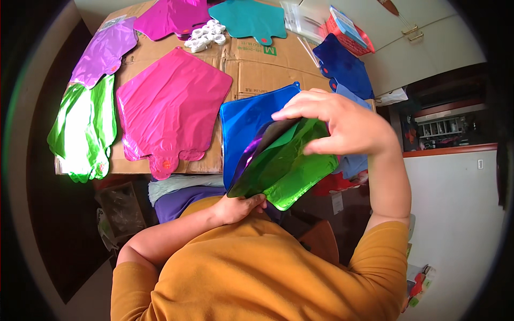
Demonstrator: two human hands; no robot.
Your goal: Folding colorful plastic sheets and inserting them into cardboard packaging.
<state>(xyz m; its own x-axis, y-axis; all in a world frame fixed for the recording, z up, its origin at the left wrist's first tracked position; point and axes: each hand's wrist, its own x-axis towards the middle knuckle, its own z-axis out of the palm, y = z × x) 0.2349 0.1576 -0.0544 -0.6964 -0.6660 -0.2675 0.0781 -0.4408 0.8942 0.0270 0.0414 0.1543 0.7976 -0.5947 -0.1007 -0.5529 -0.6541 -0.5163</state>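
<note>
A flat sheet of brown cardboard (257, 67) covers the table top. Behind it a pale wall (428, 48) looks bright in the daylight. On the right stands a white counter with a red-brown top edge (450, 151), and dark shelves (444, 125) sit above it. The floor (59, 224) on the left is dark.

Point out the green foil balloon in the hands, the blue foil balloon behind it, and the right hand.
green foil balloon (292, 174), head view, lower face.
blue foil balloon (243, 120), head view, upper left face.
right hand (342, 120), head view, back of hand.
</note>
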